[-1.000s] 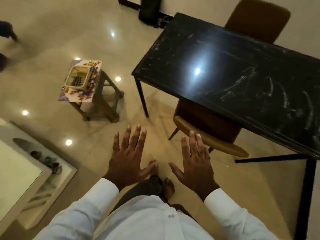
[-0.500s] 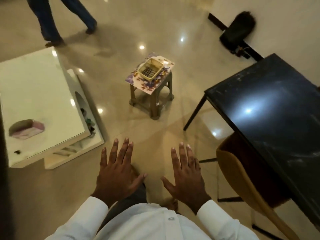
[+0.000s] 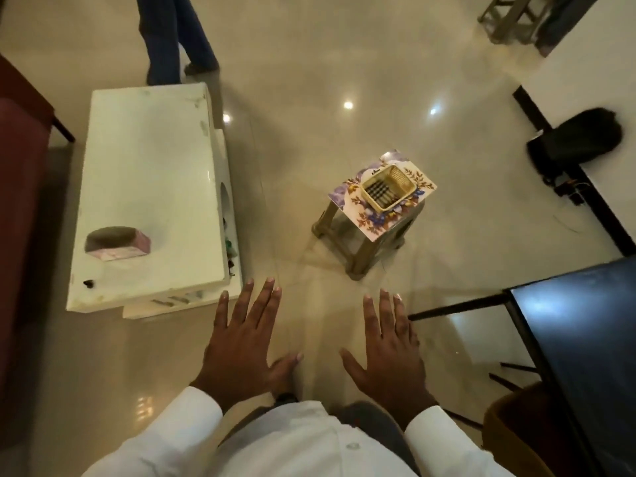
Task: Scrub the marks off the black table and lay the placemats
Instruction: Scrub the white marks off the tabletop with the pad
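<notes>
- Left hand (image 3: 241, 342) and right hand (image 3: 387, 349) held out side by side, palms down, fingers spread flat, gripping nothing.
- Black table (image 3: 581, 342) at the right edge of view, well apart from both hands; only one corner visible.
- Floral placemats (image 3: 373, 220) stacked on a small stool (image 3: 358, 247) ahead, a woven basket (image 3: 389, 189) resting on top.
- White low table (image 3: 148, 187) to the left, bearing a dark-topped pink block (image 3: 117, 242).
- Another person's legs (image 3: 172, 36) beyond it.
</notes>
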`<state>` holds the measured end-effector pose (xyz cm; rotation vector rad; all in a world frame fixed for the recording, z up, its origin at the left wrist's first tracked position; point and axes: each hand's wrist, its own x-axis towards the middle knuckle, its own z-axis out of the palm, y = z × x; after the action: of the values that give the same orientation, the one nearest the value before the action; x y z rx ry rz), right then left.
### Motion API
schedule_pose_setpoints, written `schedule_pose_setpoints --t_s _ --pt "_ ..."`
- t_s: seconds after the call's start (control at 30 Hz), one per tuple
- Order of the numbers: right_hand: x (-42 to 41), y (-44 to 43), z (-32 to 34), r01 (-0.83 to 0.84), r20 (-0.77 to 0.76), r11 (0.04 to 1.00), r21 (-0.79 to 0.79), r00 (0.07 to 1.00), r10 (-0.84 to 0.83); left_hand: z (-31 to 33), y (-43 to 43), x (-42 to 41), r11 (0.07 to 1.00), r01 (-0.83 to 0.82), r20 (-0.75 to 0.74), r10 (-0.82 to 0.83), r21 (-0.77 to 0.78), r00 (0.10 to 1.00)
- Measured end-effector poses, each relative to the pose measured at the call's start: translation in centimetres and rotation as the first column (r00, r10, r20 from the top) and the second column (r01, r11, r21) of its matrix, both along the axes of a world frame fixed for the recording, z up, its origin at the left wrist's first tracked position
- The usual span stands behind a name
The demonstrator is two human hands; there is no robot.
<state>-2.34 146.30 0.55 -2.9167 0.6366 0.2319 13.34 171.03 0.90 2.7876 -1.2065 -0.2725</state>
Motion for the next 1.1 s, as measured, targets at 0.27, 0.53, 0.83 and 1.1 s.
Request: schedule_pose_setpoints --t_s 0.27,0.53,0.83,1.1 --pt "10.4 -5.1 -1.2 -0.002 0.025 1.0 0.019 1.0 0.002 -1.0 -4.7 10.9 0.999 -0.034 0.013 0.034 -0.003 0.999" --pt "22.9 -14.8 -2.2 -0.017 0.062 0.998 0.062 0.998 0.013 -0.5 -13.2 22.1 0.996 -0.08 0.018 0.08 0.036 0.997" --pt "37.9 -24.2 -2.0 -0.076 0.126 0.997 0.02 0.989 0.073 0.2 -22.6 35.2 0.995 -0.096 0.042 0.096 -0.005 0.994" --pt "53.2 -28.1 -3.7 -0.011 0.114 0.999 0.037 0.993 0.007 -1.0 -27.2 53.5 0.999 -0.027 0.029 0.026 0.036 0.999"
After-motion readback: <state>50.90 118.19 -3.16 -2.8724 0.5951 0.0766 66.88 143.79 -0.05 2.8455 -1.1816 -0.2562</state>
